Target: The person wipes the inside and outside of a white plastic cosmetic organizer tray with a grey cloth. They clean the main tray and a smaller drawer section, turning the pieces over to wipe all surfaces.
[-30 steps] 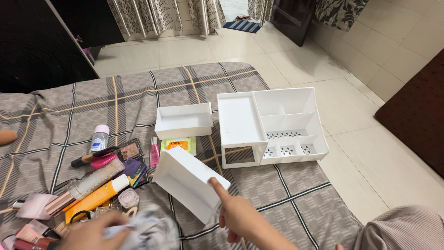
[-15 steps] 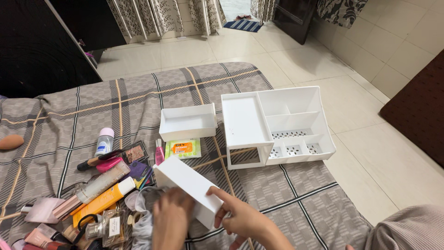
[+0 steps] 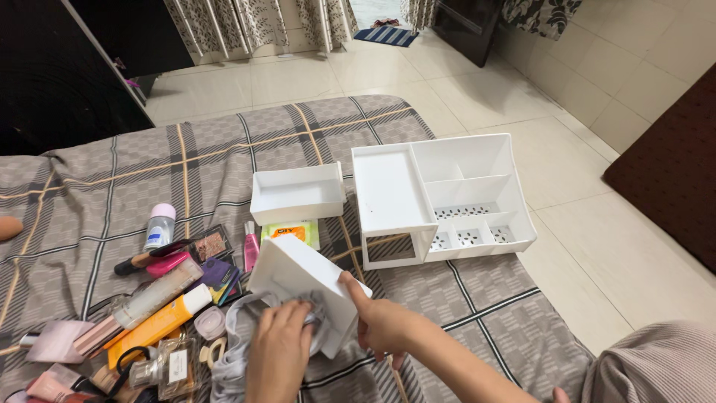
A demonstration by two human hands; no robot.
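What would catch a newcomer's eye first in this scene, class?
The two hands at bottom centre: the right hand steadies a tilted white drawer while the left hand presses a grey cloth into it. Beside them, a white organiser sits right and cosmetics clutter the left.

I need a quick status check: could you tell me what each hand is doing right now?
Left hand: closed on a grey cloth inside the white drawer.
Right hand: holding the drawer's edge.

The left hand (image 3: 280,351) hides part of the grey cloth (image 3: 239,351).
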